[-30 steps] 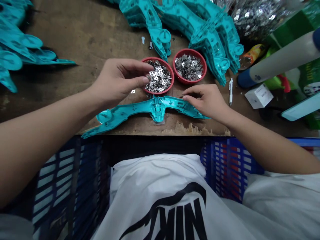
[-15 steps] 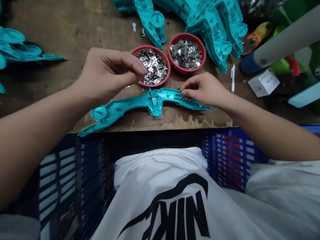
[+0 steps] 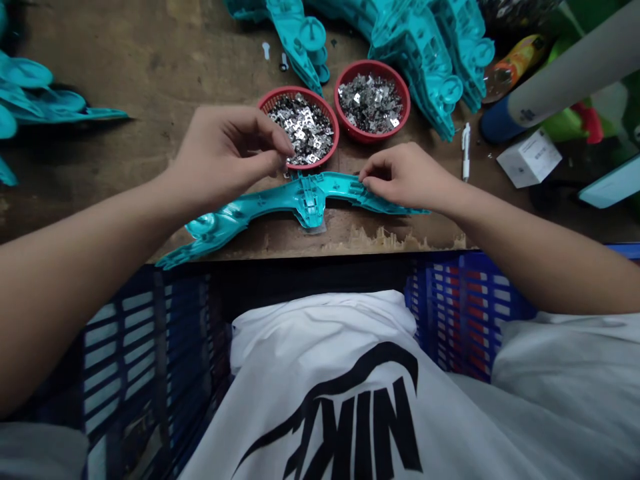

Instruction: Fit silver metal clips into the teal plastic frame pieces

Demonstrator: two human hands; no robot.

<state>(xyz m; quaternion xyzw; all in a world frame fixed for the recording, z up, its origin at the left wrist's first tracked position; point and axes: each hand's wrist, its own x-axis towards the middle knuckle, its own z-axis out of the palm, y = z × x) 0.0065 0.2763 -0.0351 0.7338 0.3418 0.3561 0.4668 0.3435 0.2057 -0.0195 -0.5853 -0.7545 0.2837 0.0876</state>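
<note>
Far left, a heap of teal plastic mouldings (image 3: 25, 90) lies on the scarred wooden workbench (image 3: 125, 53). My left hand (image 3: 225, 157) hangs over a round red plastic bowl (image 3: 295, 90) heaped with small silver metal clips (image 3: 303, 127). The fingertips are drawn narrow together at the bowl's edge, though whether a clip sits between them I cannot tell. Just below that bowl, a long, arched teal plastic moulding (image 3: 305, 197) lies on the bench near its front edge. My right hand (image 3: 405, 177) is on its right arm, thumb and fingers pinched narrow on the ribbed edge, holding it. That is the work in hand: one hand at the clips, the other on the moulding. Beyond it sit a second round red bowl (image 3: 373, 65) of the same clips and a stack of teal mouldings (image 3: 415, 53). Further right — a white pen (image 3: 466, 150), a small white cardboard box (image 3: 530, 158) and a white-and-blue tube (image 3: 565, 80).
</note>
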